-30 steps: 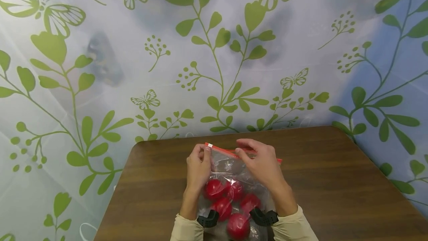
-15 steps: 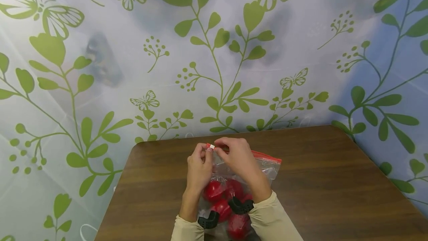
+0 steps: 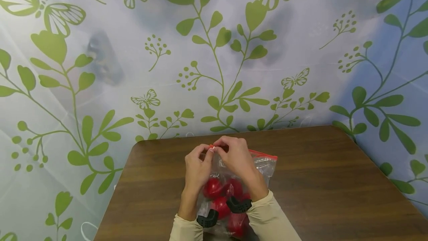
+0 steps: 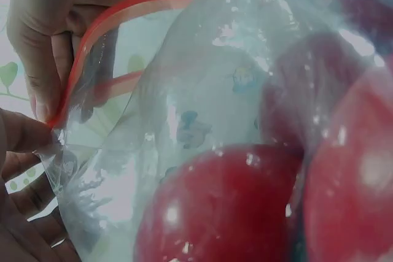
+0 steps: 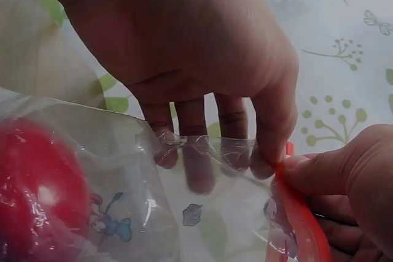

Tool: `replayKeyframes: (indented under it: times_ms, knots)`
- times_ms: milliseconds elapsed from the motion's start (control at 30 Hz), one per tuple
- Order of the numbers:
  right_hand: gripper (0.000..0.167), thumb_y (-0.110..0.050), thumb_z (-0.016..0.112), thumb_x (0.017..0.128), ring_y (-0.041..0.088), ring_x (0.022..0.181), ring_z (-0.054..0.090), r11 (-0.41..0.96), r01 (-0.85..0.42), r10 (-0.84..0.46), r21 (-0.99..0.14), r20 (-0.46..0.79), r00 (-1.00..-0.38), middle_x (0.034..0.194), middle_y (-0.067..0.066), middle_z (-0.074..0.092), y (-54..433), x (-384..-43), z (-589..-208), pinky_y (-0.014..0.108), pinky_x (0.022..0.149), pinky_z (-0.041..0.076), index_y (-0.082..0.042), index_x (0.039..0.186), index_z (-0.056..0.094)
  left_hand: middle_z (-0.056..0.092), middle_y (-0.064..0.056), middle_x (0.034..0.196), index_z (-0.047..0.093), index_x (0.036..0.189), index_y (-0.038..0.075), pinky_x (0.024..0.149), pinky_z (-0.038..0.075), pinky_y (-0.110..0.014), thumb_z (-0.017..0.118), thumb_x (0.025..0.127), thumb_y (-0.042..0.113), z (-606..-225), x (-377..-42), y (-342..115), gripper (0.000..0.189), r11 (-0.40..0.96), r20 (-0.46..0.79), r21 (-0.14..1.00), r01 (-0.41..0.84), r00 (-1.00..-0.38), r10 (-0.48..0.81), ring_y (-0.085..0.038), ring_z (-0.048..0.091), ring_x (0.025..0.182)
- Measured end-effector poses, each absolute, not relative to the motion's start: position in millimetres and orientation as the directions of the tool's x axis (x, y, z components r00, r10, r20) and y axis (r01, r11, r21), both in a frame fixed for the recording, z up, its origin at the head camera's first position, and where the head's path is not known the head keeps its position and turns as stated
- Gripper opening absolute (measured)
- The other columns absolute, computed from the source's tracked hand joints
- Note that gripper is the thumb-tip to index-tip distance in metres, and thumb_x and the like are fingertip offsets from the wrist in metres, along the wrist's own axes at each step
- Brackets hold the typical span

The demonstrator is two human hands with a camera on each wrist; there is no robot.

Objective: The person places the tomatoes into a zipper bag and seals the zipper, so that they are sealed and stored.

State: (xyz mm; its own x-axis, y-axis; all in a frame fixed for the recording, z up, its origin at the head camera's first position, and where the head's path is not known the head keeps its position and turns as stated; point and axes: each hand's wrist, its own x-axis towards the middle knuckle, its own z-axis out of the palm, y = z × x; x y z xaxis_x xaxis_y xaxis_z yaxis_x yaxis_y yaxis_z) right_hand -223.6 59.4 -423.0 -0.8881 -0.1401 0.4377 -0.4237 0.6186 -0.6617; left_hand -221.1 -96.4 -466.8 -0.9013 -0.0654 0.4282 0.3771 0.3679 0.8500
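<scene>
A clear plastic slider zip bag (image 3: 266, 163) with a red zip strip (image 3: 264, 154) lies in front of me. Several shiny red balls (image 3: 212, 188) fill its lower part. My left hand (image 3: 198, 166) pinches the bag's top left corner; in the right wrist view its other fingers (image 5: 199, 173) show through the film. Right beside it, my right hand (image 3: 236, 157) pinches the zip at the same corner, thumb (image 5: 319, 173) against the red strip. The fingers mostly hide the zip's left end. In the left wrist view the red strip (image 4: 77, 72) curves away from the pinched corner.
The bag is over a brown wooden table (image 3: 321, 181) with rounded far corners. Behind it hangs a pale cloth (image 3: 133, 47) printed with green leaves and butterflies. A white cord loop (image 3: 87, 229) is at the lower left. Black straps (image 3: 238, 205) sit at both wrists.
My right hand has moved left from the middle of the zip to the left corner, meeting my left hand. The white slider there is now mostly covered. The left hand stays at the corner.
</scene>
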Motion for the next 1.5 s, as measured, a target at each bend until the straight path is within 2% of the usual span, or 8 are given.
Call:
replayKeyframes:
  times_ms: [100,200,367,833,1200,1500]
  knots:
    - [0.005,-0.012,0.083,0.098,0.007,0.076,0.069,0.617,-0.417,-0.141,-0.667,0.427,-0.893,0.093,-0.005,0.082,60.5,-223.0,-424.2,0.028,0.070,0.059,-0.015,0.103,0.084,0.080,-0.003,0.094,0.082,0.095,0.012,0.072,0.060,-0.029,0.074,0.103,0.014,-465.7,-220.9,-96.6,0.012,0.372,0.430,0.850,0.373,-0.900,-0.079,-0.018,0.074,0.079]
    - [0.006,-0.011,0.082,0.099,0.007,0.077,0.070,0.609,-0.423,-0.147,-0.670,0.429,-0.891,0.093,-0.005,0.082,61.2,-222.9,-424.9,0.027,0.070,0.059,-0.015,0.103,0.084,0.080,-0.003,0.093,0.082,0.095,0.012,0.073,0.061,-0.030,0.074,0.102,0.014,-465.3,-220.6,-95.9,0.012,0.370,0.429,0.853,0.369,-0.899,-0.092,-0.020,0.075,0.080]
    - [0.006,-0.011,0.083,0.098,0.007,0.077,0.070,0.591,-0.417,-0.146,-0.690,0.417,-0.897,0.092,-0.007,0.081,64.1,-223.5,-425.9,0.028,0.069,0.059,-0.016,0.101,0.083,0.080,-0.002,0.092,0.083,0.094,0.012,0.071,0.059,-0.029,0.075,0.100,0.012,-467.4,-220.4,-92.8,0.010,0.352,0.423,0.865,0.358,-0.897,-0.128,-0.018,0.075,0.079]
    - [0.007,-0.012,0.083,0.098,0.011,0.086,0.078,0.571,-0.412,-0.136,-0.710,0.413,-0.901,0.095,-0.006,0.082,66.3,-225.0,-434.9,0.035,0.078,0.066,-0.018,0.101,0.082,0.082,-0.002,0.087,0.086,0.091,0.011,0.063,0.054,-0.025,0.077,0.096,0.010,-464.5,-216.2,-81.4,0.010,0.303,0.350,0.914,0.268,-0.899,-0.262,-0.013,0.072,0.072]
    - [0.007,-0.010,0.083,0.098,0.012,0.085,0.079,0.565,-0.422,-0.130,-0.709,0.429,-0.894,0.094,-0.004,0.082,67.1,-224.0,-435.1,0.035,0.077,0.066,-0.017,0.100,0.082,0.083,-0.003,0.088,0.086,0.093,0.010,0.064,0.057,-0.025,0.077,0.095,0.006,-468.2,-218.8,-79.1,0.010,0.321,0.422,0.887,0.331,-0.863,-0.278,-0.015,0.074,0.071]
    - [0.006,-0.015,0.084,0.097,0.009,0.083,0.076,0.565,-0.404,-0.114,-0.720,0.417,-0.902,0.095,-0.006,0.082,65.3,-223.1,-433.9,0.029,0.073,0.063,-0.017,0.102,0.082,0.081,-0.004,0.090,0.085,0.095,0.008,0.065,0.058,-0.024,0.077,0.097,0.004,-468.7,-215.9,-78.8,0.010,0.396,0.488,0.840,0.370,-0.835,-0.255,-0.015,0.072,0.071]
